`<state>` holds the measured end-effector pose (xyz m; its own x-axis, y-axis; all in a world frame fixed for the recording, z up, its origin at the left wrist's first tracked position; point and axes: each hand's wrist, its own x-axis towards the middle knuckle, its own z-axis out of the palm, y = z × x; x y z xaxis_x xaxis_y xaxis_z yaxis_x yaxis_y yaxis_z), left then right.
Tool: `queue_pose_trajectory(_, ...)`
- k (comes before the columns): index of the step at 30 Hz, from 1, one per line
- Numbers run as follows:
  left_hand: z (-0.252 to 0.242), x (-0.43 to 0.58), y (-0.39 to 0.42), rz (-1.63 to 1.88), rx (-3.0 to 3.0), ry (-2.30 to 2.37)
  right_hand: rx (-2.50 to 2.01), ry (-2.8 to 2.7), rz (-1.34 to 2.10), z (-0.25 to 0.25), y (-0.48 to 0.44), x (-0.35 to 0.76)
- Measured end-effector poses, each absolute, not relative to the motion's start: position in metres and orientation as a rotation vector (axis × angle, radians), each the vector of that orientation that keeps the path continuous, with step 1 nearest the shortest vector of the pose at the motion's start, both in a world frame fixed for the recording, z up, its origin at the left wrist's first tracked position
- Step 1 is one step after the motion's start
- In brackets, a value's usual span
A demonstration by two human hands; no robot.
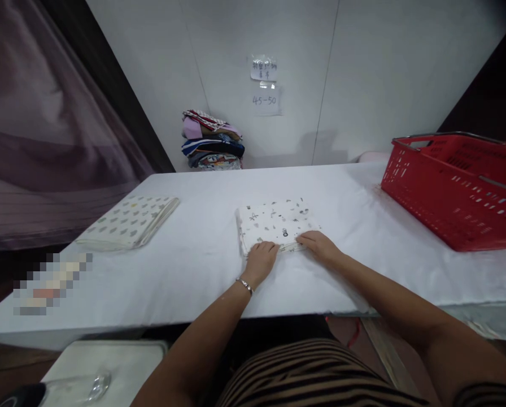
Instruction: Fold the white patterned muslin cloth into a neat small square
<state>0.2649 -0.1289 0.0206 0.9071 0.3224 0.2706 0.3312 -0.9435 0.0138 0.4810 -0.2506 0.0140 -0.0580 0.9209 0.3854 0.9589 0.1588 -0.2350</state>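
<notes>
A folded white cloth with small dark and grey prints lies flat near the middle of the white-covered table. My left hand, a bracelet at its wrist, rests on the cloth's near edge toward its left side. On the same edge, farther right, lies my right hand. The fingers of both hands are together over the folded layers; their tips are partly too small to make out. Another folded cloth, white with grey motifs, lies at the table's left side, apart from my hands.
A red plastic basket stands on the right side of the table. Behind the table, a stack of folded fabrics sits against the wall. A clear bottle lies on a pale surface at the lower left.
</notes>
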Motion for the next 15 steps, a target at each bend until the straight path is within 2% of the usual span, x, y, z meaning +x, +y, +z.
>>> queue_pose_trajectory(7,0.016,0.262,-0.127,-0.503,-3.031,-0.485,-1.838,-2.042,-0.250,0.010,-0.248,0.469)
queue_pose_trajectory(15,0.009,0.256,-0.123,-0.621,-3.097,-0.485,-1.922,-2.031,-0.182,0.011,-0.257,0.474)
